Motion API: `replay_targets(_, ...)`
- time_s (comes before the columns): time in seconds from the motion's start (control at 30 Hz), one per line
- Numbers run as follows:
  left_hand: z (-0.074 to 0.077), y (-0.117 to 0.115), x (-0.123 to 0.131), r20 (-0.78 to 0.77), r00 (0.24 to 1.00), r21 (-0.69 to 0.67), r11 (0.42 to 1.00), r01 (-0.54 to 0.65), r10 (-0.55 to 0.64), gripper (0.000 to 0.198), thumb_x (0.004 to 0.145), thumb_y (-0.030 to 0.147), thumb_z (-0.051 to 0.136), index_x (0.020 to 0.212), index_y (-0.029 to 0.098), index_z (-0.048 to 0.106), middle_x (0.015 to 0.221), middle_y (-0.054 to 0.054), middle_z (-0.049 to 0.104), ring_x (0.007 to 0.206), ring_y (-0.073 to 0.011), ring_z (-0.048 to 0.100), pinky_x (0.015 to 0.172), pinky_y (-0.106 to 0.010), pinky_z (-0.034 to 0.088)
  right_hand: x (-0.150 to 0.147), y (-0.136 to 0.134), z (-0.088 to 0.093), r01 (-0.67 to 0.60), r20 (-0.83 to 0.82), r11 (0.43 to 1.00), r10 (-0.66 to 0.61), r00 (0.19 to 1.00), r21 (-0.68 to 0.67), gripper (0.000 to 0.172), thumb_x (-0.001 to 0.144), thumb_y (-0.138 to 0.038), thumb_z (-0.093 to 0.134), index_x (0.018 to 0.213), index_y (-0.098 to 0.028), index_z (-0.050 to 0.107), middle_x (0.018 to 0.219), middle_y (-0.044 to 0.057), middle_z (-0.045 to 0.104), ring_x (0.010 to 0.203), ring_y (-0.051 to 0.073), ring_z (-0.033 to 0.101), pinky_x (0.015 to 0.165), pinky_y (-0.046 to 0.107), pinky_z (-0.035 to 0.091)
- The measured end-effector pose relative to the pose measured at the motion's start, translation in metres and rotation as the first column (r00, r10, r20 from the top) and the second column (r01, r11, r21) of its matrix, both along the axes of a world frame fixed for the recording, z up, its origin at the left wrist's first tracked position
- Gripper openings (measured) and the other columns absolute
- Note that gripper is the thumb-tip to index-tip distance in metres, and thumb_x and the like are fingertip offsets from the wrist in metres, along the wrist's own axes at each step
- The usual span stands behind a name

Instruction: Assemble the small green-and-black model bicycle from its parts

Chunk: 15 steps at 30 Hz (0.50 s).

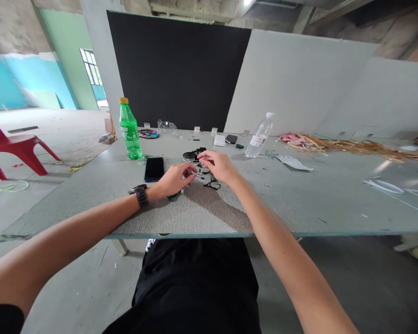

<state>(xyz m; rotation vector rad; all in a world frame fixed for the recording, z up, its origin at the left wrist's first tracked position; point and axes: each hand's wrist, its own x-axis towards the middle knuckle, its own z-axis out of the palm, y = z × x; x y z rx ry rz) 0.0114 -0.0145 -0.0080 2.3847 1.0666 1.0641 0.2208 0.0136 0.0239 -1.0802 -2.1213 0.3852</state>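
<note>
My left hand [176, 180], with a dark watch [141, 195] on its wrist, rests low over the table, thumb and fingers curled together. What they pinch, if anything, is too small to name. Opposite it, my right hand [220, 166] is closed with its fingertips at a tangle of thin black cables [192, 155]; I cannot make out what is in them. A looped black cord [214, 184] lies just below the right hand. Small dark and clear bits lie between the hands, partly hidden by the fingers. A dark phone [153, 169] lies left of my left hand.
A green bottle [129, 132] stands at the left and a clear bottle [260, 137] at the right. A small white case [219, 140], a paper [294, 163] and wood strips [320, 143] lie farther back. Upright panels [181, 69] edge the table [334, 204].
</note>
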Motion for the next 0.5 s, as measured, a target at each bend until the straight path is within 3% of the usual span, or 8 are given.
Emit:
replay_targets(0.13,0.0017,-0.0015,0.0003,0.003,1.000,-0.015,1.000,0.006,-0.005,0.015,0.092,0.025,0.057,0.103,0.019,0.065,0.083,-0.001,0.070,0.075,-0.0140,0.063,0.070,-0.026,0.045,0.0017,0.0007,-0.0016,0.023,0.022,0.999,-0.023,0.999,0.025,0.036,0.094,-0.008,0.044,0.118,-0.022,0.067,0.117,0.011,0.073,0.113,0.024,0.066,0.093,0.040,0.051)
replay_targets(0.3,0.0034,-0.0027,0.0005,0.011,1.000,-0.025,1.000,0.014,-0.014,0.015,0.091,0.025,0.057,0.102,0.018,0.065,0.083,-0.002,0.069,0.075,-0.0144,0.062,0.070,-0.027,0.044,0.0024,0.0008,-0.0018,0.019,0.056,0.999,-0.021,0.998,0.036,0.036,0.091,-0.006,0.045,0.114,-0.022,0.067,0.120,0.010,0.071,0.115,0.024,0.064,0.094,0.039,0.049)
replay_targets(0.5,0.0036,-0.0038,0.0001,0.011,1.000,-0.027,1.000,0.009,-0.009,0.015,0.092,0.026,0.057,0.103,0.018,0.065,0.082,-0.002,0.068,0.074,-0.0143,0.061,0.069,-0.027,0.044,0.0010,-0.0032,0.0022,0.028,0.078,0.999,-0.025,0.997,-0.039,0.024,0.099,-0.031,0.052,0.112,-0.022,0.069,0.098,0.008,0.075,0.084,0.021,0.067,0.075,0.035,0.049)
